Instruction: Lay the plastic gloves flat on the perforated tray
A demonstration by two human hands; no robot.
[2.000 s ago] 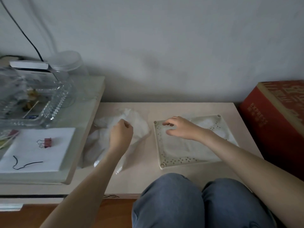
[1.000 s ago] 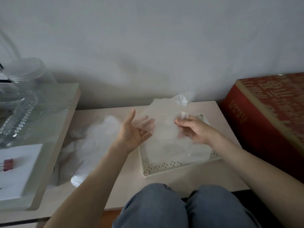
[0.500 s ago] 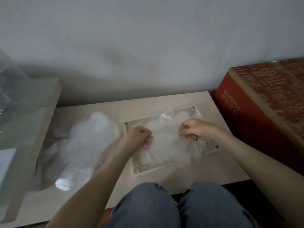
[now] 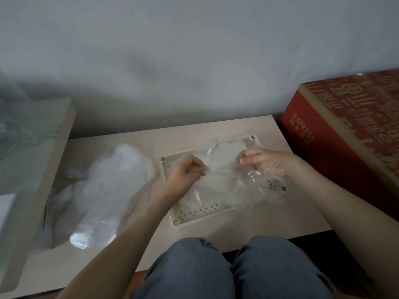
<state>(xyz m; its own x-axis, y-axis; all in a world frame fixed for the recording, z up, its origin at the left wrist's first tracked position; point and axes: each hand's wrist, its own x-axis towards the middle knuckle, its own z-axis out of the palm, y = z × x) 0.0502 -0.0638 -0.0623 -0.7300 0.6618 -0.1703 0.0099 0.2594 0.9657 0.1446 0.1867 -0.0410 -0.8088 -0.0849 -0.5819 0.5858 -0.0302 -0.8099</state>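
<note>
Lowered over tray (image 4: 195, 221), glove (image 4: 222, 167) pinched by left hand (image 4: 183, 175), right hand (image 4: 265, 161).

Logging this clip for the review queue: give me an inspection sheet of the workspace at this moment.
Surface: low beige table, perforated tray on its right half.
Job's things: the tray lies flat; plastic glove bunched over it, not yet flat; heap of clear plastic, likely more gloves, left of the tray.
Clutter: blurred clear plastic items on the raised side table.
Grippers: left hand and right hand each pinch the glove.
Cables: nothing seen.
Surroundings: grey wall behind, red box at right, knees in jeans nearest the camera.
</note>
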